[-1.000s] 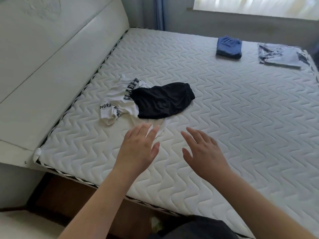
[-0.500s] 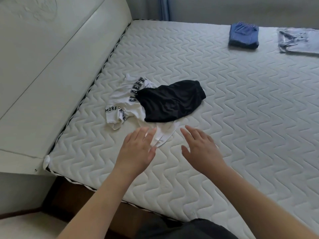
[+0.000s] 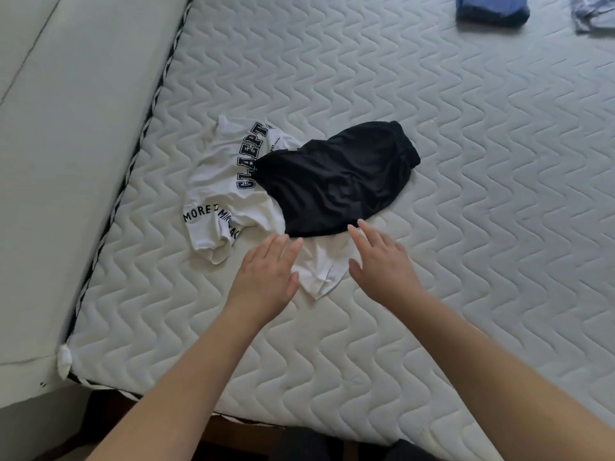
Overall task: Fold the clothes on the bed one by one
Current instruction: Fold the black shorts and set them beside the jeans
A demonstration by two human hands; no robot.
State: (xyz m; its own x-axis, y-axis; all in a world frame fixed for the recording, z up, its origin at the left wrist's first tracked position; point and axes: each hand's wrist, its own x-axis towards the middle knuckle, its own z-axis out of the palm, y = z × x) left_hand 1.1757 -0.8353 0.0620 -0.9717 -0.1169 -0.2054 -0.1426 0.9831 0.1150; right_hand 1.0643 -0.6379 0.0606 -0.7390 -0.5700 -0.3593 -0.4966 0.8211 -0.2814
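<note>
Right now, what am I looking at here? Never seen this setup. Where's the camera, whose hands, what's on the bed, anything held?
No machine here: a person wears one wide-angle camera on the head, looking down at their own bare hands. The left hand and right hand reach out with straight fingers, holding nothing. On the quilted mattress a crumpled white T-shirt with black lettering lies partly under a black garment. At the far edge lie a folded blue garment and a grey-blue garment, both partly cut off.
</note>
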